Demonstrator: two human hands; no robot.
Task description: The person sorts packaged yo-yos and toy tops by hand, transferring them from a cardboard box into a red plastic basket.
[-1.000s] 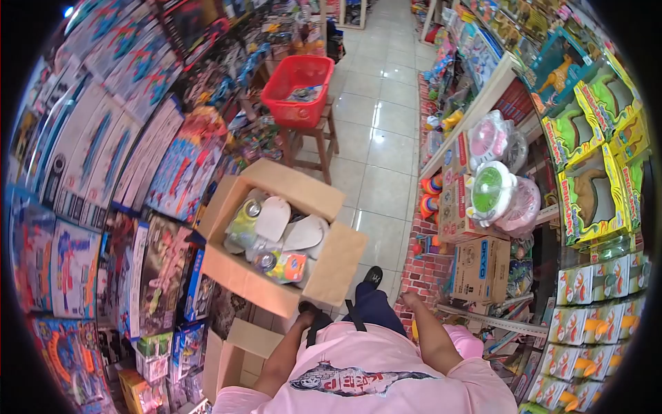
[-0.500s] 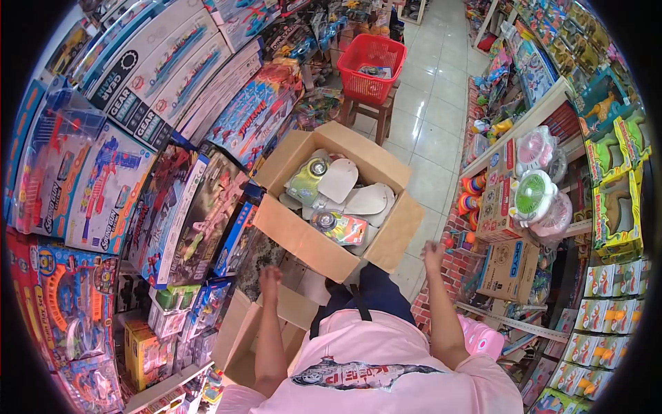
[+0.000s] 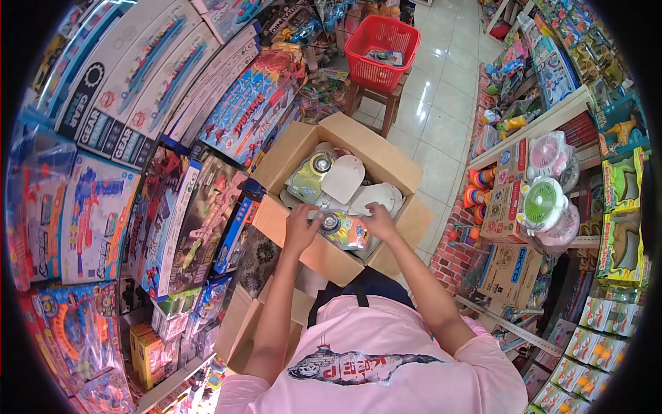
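Note:
An open cardboard box (image 3: 331, 261) stands in front of me with its flaps folded out. Inside lie plastic-wrapped packs, including a colourful pack (image 3: 350, 233) with a round silver part near the front side and a yellow-green pack (image 3: 308, 181) at the back left. White rounded pieces (image 3: 343, 179) lie among them. My left hand (image 3: 302, 226) is at the left edge of the colourful pack, fingers bent over it. At the pack's upper right, my right hand (image 3: 378, 222) has its fingers apart. Whether either hand grips the pack is unclear.
A red basket (image 3: 381, 52) sits on a wooden stool (image 3: 390, 110) beyond the box. Shelves of boxed toys line the left. Toy fans (image 3: 543, 205) and cartons (image 3: 509, 272) stand at the right. Another open carton (image 3: 238, 324) is low at my left.
Both hands have moved forward and inward from outside the box to the colourful pack. The camera view has shifted slightly.

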